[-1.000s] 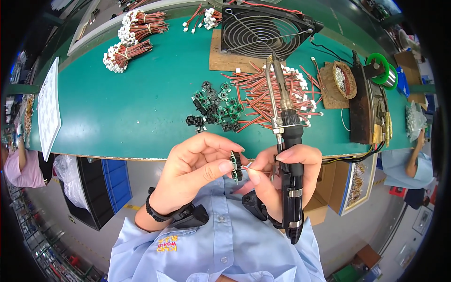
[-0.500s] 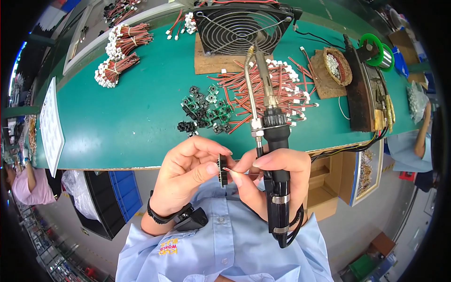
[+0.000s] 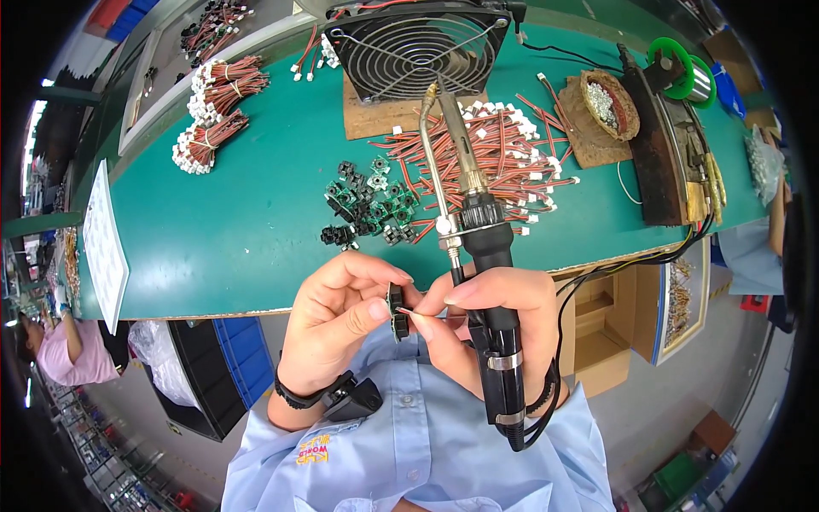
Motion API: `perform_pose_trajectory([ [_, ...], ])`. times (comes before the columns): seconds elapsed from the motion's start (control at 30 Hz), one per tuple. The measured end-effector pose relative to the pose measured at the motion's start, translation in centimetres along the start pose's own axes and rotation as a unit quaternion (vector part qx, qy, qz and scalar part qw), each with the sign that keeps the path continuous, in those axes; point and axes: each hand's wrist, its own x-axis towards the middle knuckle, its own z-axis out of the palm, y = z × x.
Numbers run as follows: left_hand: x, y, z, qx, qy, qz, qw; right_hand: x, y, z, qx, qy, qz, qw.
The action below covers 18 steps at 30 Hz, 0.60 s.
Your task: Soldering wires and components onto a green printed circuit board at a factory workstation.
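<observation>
Between thumb and fingers, my closed left hand pinches a small circuit board on edge, with black parts on its right side. My right hand grips a black-handled soldering iron with a thin metal tube alongside its barrel. The tip points away from me, toward the fan. The same hand's thumb and fingertip pinch the end of a thin red wire against the board; the rest of the wire is hidden. Beyond my hands lie a pile of small boards and a heap of red-and-black wires with white connectors.
A black fan stands on a wooden block behind the wires. Right of it are a round dish of metal bits, a dark metal box and a green solder spool. Bundled wires and a white sheet lie left.
The board has turned slightly, showing more of its black parts. The soldering iron leans a little more to the left. The whole view has shifted slightly; both grips stay the same.
</observation>
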Motion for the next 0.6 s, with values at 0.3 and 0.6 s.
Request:
perform_pose_trajectory([
  [0.3, 0.02, -0.10, 0.20, 0.015, 0.008, 0.000, 1.000, 0.01, 0.19, -0.09, -0.004, 0.007, -0.018, 1.000],
  [0.6, 0.17, -0.50, 0.13, 0.006, -0.011, 0.029, 0.999, -0.21, -0.10, -0.24, 0.028, 0.003, 0.013, 1.000],
])
